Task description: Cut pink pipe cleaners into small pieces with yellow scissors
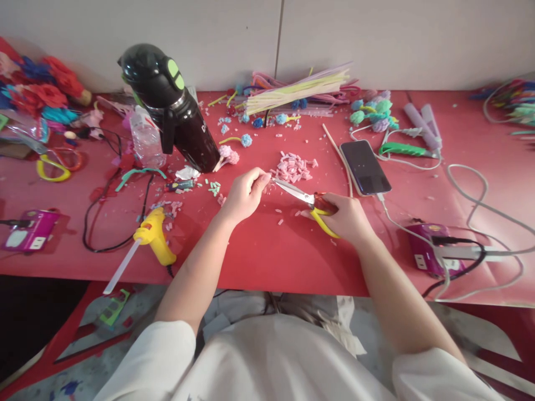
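My right hand (345,216) is closed round the yellow and orange handles of a pair of scissors (295,192), whose blades point left. The blade tips reach the fingertips of my left hand (247,192). Its thumb and forefinger are pinched together, and what they hold is too small to make out. Just behind the blades lies a heap of short pink pieces (292,167), with a few loose ones on the red table (267,256) around it.
A black flask (188,131) and a yellow glue gun (156,236) stand and lie to the left. A phone (365,167) with a cable and a purple power box (430,250) are on the right. Pipe cleaners (296,92) lie at the back.
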Available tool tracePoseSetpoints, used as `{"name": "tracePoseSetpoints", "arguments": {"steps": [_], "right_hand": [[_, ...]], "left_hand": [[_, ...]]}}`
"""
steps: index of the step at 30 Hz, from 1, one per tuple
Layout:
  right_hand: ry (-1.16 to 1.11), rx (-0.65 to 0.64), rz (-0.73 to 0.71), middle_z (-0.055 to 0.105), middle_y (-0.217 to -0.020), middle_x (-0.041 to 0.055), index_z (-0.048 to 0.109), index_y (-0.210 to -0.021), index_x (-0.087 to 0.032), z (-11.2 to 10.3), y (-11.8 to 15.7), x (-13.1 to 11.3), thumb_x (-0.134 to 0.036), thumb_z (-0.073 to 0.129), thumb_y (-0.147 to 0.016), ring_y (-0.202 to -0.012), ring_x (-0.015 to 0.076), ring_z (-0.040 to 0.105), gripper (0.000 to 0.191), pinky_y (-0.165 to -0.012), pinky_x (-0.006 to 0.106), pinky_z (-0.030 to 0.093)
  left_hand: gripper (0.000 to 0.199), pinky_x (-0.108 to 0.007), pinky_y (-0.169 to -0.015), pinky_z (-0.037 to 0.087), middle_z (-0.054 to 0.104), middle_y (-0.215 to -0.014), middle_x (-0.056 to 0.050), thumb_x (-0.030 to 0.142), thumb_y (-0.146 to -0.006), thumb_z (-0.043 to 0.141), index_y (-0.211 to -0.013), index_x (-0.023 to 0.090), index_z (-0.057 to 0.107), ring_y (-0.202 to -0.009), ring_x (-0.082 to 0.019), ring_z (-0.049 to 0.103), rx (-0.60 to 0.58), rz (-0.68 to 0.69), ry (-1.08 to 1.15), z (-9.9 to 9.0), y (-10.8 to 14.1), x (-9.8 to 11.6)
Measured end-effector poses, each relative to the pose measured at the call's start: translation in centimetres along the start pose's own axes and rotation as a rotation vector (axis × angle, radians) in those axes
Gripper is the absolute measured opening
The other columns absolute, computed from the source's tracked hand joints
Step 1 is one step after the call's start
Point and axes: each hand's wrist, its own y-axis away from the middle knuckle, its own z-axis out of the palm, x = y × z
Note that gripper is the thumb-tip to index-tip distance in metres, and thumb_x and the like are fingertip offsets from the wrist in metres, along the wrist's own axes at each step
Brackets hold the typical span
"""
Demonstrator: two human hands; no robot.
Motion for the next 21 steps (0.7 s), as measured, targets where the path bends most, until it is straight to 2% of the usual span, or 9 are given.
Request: {"name": "tracePoseSetpoints", "arguments": {"steps": [9,16,21], "right_hand": [[0.029,-0.018,0.006,0.041,-0.056,-0.0023,0.048,-0.065,-0.025,0.21,-0.22,0.75,-0.095,0.07,-0.07,-0.059,0.0141,0.033,0.074,-0.054,0.031,0.032],[0.029,0.006,0.025,0.034,-0.055,-0.0033,0.039,-0.061,-0.026,0.01,-0.2,0.33,-0.096,0.068,-0.07,-0.06,0.0132,0.029,0.076,-0.054,0.031,0.028],[0.02,-0.005,0.012,0.036,-0.055,-0.0038,0.045,-0.064,-0.025,0.01,0.03,0.09,-0.097,0.069,-0.068,-0.06,0.013,0.03,0.076,-0.054,0.03,0.028]], "left_hand": [[0.057,-0.031,-0.065,0.044,0.059,-0.071,0.001,0.073,-0.111,0.045,-0.085,0.024,0.056,-0.065,-0.015,0.056,0.005,-0.002,0.006,0.0,-0.01,0.1],[0.059,-0.03,-0.063,0.042,0.059,-0.07,0.001,0.074,-0.11,0.047,-0.085,0.023,0.057,-0.063,-0.014,0.055,0.017,0.0,0.014,0.04,-0.02,-0.09],[0.062,-0.029,-0.063,0.044,0.06,-0.07,0.001,0.08,-0.106,0.048,-0.086,0.023,0.058,-0.063,-0.014,0.056,0.044,-0.014,0.027,0.11,-0.06,-0.19]]}}
